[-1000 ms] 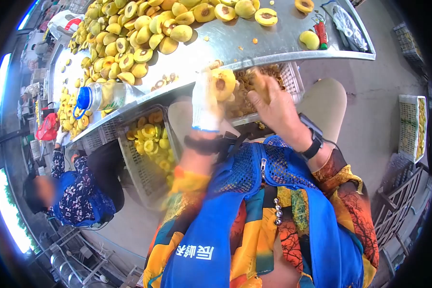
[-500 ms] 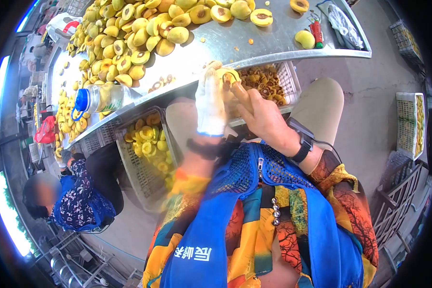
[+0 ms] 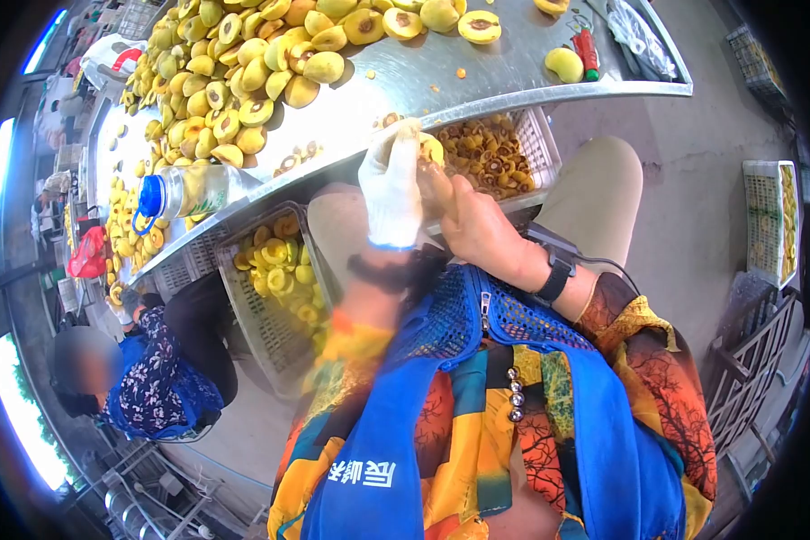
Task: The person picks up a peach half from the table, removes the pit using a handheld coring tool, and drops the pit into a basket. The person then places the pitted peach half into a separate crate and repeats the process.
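A white glove covers my left hand (image 3: 393, 191), whose fingers are closed on a yellow fruit half (image 3: 431, 148) just below the table edge. My bare right hand (image 3: 482, 227) grips a brownish handle (image 3: 438, 186) that points up at the fruit. The tip of this tool is hidden against the fruit. Behind both hands sits a crate (image 3: 542, 148) of brown pits and scraps. Many yellow fruit halves (image 3: 243, 72) are heaped on the metal table (image 3: 378, 94) above.
A bottle with a blue cap (image 3: 193, 191) lies at the table's edge. Below it stands a crate (image 3: 270, 346) of yellow fruit pieces. A red-handled tool (image 3: 586, 54) and plastic bag (image 3: 639, 40) lie at the table's right. A co-worker (image 3: 157, 373) sits at the left.
The camera view has shifted slightly. My right hand has moved a little down and left with the handle, and the fruit in my left hand has turned and is less visible.
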A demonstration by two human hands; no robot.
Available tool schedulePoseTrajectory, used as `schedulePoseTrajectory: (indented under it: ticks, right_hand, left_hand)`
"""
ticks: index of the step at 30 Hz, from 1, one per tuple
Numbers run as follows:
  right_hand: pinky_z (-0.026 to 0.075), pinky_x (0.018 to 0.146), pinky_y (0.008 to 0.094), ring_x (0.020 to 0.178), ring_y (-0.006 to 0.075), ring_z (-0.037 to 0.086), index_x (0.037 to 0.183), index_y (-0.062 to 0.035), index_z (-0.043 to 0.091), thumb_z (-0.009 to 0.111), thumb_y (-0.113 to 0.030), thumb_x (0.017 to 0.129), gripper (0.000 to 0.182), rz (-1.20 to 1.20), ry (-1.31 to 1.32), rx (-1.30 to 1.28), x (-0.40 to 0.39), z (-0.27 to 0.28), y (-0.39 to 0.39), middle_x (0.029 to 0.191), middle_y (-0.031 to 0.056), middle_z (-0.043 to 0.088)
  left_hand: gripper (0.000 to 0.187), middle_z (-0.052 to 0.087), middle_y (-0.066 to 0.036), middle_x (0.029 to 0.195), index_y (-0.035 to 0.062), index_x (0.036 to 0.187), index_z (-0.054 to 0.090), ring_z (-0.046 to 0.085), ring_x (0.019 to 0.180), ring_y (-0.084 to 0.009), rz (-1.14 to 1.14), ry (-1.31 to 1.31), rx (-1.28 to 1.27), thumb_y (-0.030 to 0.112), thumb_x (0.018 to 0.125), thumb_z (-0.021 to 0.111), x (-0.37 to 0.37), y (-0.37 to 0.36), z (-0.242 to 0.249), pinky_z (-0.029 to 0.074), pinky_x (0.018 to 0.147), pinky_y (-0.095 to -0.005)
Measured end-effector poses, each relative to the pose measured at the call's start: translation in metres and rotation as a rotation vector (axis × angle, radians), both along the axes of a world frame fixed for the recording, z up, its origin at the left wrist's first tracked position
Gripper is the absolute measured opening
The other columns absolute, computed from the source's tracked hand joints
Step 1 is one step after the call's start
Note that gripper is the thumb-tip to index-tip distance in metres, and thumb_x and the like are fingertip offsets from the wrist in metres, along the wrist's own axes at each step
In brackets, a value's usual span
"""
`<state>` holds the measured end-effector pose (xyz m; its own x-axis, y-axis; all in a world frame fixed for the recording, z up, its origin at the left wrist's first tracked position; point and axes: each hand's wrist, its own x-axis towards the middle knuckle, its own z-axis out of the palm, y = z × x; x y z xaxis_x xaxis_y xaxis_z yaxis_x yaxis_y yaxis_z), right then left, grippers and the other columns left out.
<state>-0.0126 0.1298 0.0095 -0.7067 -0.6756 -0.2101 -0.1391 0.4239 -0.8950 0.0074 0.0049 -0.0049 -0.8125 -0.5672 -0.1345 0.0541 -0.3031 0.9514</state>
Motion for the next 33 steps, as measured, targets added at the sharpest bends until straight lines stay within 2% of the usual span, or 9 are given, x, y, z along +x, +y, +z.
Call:
schedulePoseTrajectory:
  ticks: [6, 10, 13, 16, 19, 22, 26, 28, 33]
  right_hand:
    - [0.044, 0.06, 0.0483, 0.071, 0.0449, 0.055, 0.098, 0.0034, 0.042, 0.049, -0.007, 0.079, 0.022, 0.09, 0.052, -0.036, -0.001, -0.033, 0.005, 0.073, 0.0294, 0.054]
    - [0.045, 0.062, 0.0456, 0.074, 0.0436, 0.054, 0.106, 0.0039, 0.043, 0.049, -0.006, 0.08, 0.029, 0.148, -0.059, 0.049, -0.006, -0.027, 0.007, 0.083, 0.0299, 0.052]
    - [0.046, 0.061, 0.043, 0.068, 0.0398, 0.057, 0.107, 0.0041, 0.044, 0.05, -0.007, 0.079, 0.031, 0.089, 0.034, -0.121, -0.001, -0.045, 0.003, 0.077, 0.0238, 0.053]
    - [0.045, 0.049, 0.0379, 0.053, 0.0275, 0.056, 0.101, 0.0022, 0.046, 0.05, -0.008, 0.08, 0.023, -0.01, 0.065, -0.334, 0.007, -0.061, -0.002, 0.064, 0.012, 0.05]
    - [0.04, 0.038, 0.0302, 0.048, 0.0136, 0.05, 0.093, -0.0016, 0.046, 0.049, -0.01, 0.083, 0.013, 0.004, -0.608, -0.064, -0.004, -0.018, 0.0, 0.061, 0.0036, 0.047]
    - [0.035, 0.034, 0.0245, 0.044, 0.0081, 0.044, 0.09, -0.0043, 0.044, 0.049, -0.011, 0.085, 0.01, -0.01, -0.851, -0.047, -0.011, 0.002, 0.001, 0.062, 0.0024, 0.046]
    - [0.033, 0.033, 0.0227, 0.04, 0.0075, 0.039, 0.089, -0.0047, 0.042, 0.05, -0.014, 0.086, 0.013, -0.082, -1.085, -0.265, -0.006, -0.005, -0.007, 0.06, 0.0002, 0.042]
    - [0.032, 0.033, 0.0217, 0.039, 0.0072, 0.038, 0.09, -0.0046, 0.041, 0.052, -0.016, 0.086, 0.016, -0.107, -1.139, -0.327, -0.001, 0.001, -0.009, 0.059, -0.0007, 0.04]
    - [0.038, 0.037, 0.0263, 0.043, 0.01, 0.045, 0.094, -0.0019, 0.043, 0.055, -0.018, 0.084, 0.022, -0.078, -0.716, -0.18, 0.007, -0.006, -0.013, 0.063, 0.0033, 0.048]
  left_hand:
    - [0.031, 0.063, -0.008, 0.08, 0.0059, 0.101, 0.06, 0.052, 0.055, -0.009, -0.44, -0.131, 0.027, 0.031, 0.084, 0.054, -0.003, -0.033, 0.013, 0.028, 0.037, -0.0186]
    - [0.03, 0.061, -0.004, 0.075, 0.0069, 0.096, 0.062, 0.05, 0.054, -0.0071, -0.619, -0.236, -0.124, 0.034, 0.085, 0.053, -0.009, -0.043, 0.025, 0.028, 0.037, -0.0186]
    - [0.035, 0.06, -0.003, 0.071, 0.006, 0.094, 0.063, 0.048, 0.052, -0.0064, -0.513, -0.333, -0.021, 0.038, 0.087, 0.051, -0.014, -0.038, 0.025, 0.026, 0.037, -0.0185]
    - [0.034, 0.059, -0.002, 0.069, 0.0042, 0.094, 0.063, 0.047, 0.051, -0.0061, -0.401, -0.335, 0.011, 0.036, 0.089, 0.051, -0.015, -0.033, 0.019, 0.029, 0.039, -0.0181]
    - [0.025, 0.058, -0.002, 0.07, -0.0008, 0.095, 0.064, 0.05, 0.059, -0.0067, -0.278, -0.223, -0.208, 0.022, 0.087, 0.057, -0.018, -0.033, -0.02, 0.039, 0.054, -0.0194]
    - [0.023, 0.061, -0.004, 0.082, -0.0022, 0.098, 0.063, 0.051, 0.063, -0.0062, -0.177, -0.189, -0.288, 0.017, 0.088, 0.057, -0.018, -0.026, -0.021, 0.041, 0.054, -0.0195]
    - [0.026, 0.06, -0.005, 0.088, -0.0032, 0.104, 0.06, 0.053, 0.067, -0.0078, -0.017, -0.03, -0.041, 0.017, 0.088, 0.057, -0.01, -0.015, -0.003, 0.045, 0.058, -0.0219]
    - [0.03, 0.061, -0.006, 0.085, -0.0006, 0.106, 0.057, 0.057, 0.07, -0.0105, -0.03, -0.006, -0.198, 0.024, 0.09, 0.055, -0.009, -0.019, -0.013, 0.048, 0.061, -0.0237]
    - [0.03, 0.062, -0.011, 0.083, 0.0012, 0.104, 0.053, 0.059, 0.07, -0.0168, -0.127, -0.127, 0.093, 0.028, 0.09, 0.053, -0.009, -0.024, -0.007, 0.05, 0.062, -0.0263]
